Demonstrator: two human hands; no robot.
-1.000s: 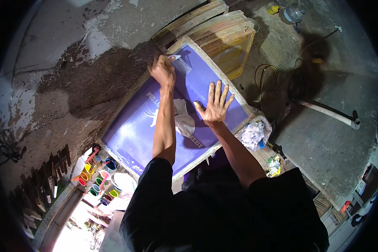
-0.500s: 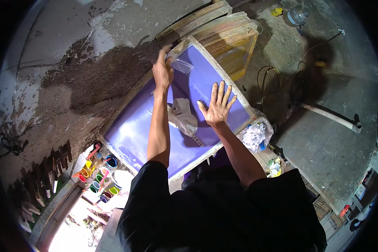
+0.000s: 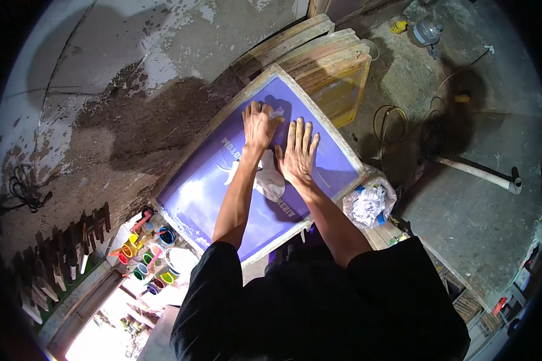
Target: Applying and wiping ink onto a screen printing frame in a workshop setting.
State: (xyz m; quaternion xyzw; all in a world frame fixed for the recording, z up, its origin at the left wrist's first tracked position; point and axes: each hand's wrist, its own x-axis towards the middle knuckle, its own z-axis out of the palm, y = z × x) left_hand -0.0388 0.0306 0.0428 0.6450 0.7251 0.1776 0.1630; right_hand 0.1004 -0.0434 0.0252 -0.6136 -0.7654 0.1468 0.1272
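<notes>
A wooden-framed screen-printing screen [image 3: 310,201] with purple mesh lies in front of me, tilted in the view, pale lettering on its surface. Near its far corner my left hand [image 3: 259,129] presses down with curled fingers, a small piece of clear plastic [image 3: 277,112] pinched in them. My right hand [image 3: 297,156] rests on the mesh to the right, fingers stretched out and holding nothing. A crumpled whitish sheet, plastic or cloth [image 3: 271,185], lies between my forearms on the screen, partly hidden by the left one.
More wooden frames [image 3: 319,48] lean stacked beyond the screen. Several paint pots [image 3: 147,262] stand at the lower left, beside a row of squeegee-like wooden tools [image 3: 60,259]. A plastic bag of crumpled white waste [image 3: 369,204] sits by the right corner; a hose [image 3: 388,123] coils on the floor.
My left hand has come down from the frame's far left edge onto the mesh, bringing the clear plastic along. The right hand has shifted slightly left and lies on the screen.
</notes>
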